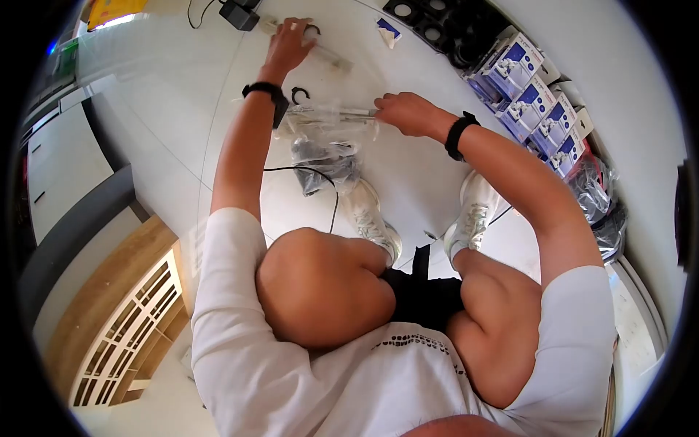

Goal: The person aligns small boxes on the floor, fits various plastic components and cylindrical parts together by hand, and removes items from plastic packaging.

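Note:
On the pale tiled floor, my left hand (pixel 290 45) reaches far forward with bent fingers closed over a clear plastic packet (pixel 336 62). Beside its fingertips is a black hook-shaped piece (pixel 313 30). My right hand (pixel 409 113) is closed around the end of a thin silvery rod (pixel 357 113), which runs left over crumpled clear plastic. A second black hook (pixel 300 95) lies near the rod's other end. Between that rod and my shoe sits a clear plastic bag (pixel 324 160) with dark grey contents. What lies under my left palm is hidden.
Blue-and-white boxes (pixel 531 102) stand stacked along the right wall, with black bagged items (pixel 601 189) below them. Black trays with round openings (pixel 433 33) sit at the top. A black adapter (pixel 239 13) lies upper left. A black cable (pixel 331 193) runs beside my shoe (pixel 368 215).

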The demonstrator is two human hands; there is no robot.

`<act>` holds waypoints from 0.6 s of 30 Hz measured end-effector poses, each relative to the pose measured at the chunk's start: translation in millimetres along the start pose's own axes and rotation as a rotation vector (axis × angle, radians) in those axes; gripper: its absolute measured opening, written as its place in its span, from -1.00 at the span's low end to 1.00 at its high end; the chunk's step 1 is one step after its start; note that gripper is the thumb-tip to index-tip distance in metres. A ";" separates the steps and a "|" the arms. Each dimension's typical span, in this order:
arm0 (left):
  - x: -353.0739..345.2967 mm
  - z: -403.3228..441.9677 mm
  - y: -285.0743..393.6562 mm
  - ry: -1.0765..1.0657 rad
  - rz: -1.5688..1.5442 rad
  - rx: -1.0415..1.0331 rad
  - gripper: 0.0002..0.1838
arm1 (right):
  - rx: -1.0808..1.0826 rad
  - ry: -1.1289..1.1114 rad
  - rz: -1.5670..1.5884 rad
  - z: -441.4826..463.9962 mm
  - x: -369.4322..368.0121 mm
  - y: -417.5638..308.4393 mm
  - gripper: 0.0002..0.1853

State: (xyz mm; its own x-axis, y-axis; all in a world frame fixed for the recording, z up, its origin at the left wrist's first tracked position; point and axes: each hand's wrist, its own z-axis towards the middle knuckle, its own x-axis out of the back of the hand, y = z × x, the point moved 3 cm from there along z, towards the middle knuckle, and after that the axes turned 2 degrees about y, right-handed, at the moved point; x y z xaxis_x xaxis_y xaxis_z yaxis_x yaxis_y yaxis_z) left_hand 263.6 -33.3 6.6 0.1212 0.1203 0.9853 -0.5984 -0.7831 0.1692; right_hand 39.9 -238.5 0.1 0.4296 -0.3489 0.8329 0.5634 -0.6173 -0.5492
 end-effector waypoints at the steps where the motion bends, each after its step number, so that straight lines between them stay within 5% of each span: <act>1: 8.7 -8.2 1.9 0.219 0.031 -0.058 -0.59 | 0.008 -0.046 -0.008 -2.4 -1.9 -0.3 -0.81; 5: -1.2 -77.0 -14.1 0.138 -0.056 0.269 -0.65 | 0.052 -0.115 0.117 -0.4 -1.6 1.6 -0.77; 8: -35.1 -132.4 -29.2 -0.220 -0.139 0.545 -0.39 | -0.069 0.069 0.158 31.8 15.0 12.1 -0.73; 15: -28.9 -156.4 -5.3 -0.113 -0.252 0.427 -0.72 | -0.336 0.271 0.006 146.4 30.3 60.0 -0.51; 18: -22.4 -140.8 -1.3 -0.151 -0.329 0.424 -0.78 | -0.323 0.130 -0.145 180.2 16.2 75.7 -0.15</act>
State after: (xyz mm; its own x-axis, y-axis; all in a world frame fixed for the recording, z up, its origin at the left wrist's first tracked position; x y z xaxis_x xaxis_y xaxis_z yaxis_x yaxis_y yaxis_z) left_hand 150.1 51.0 -12.4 0.3788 0.3352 0.8626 -0.1428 -0.8998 0.4124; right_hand 216.7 -163.8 -40.3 0.2574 -0.3155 0.9133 0.3513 -0.8499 -0.3926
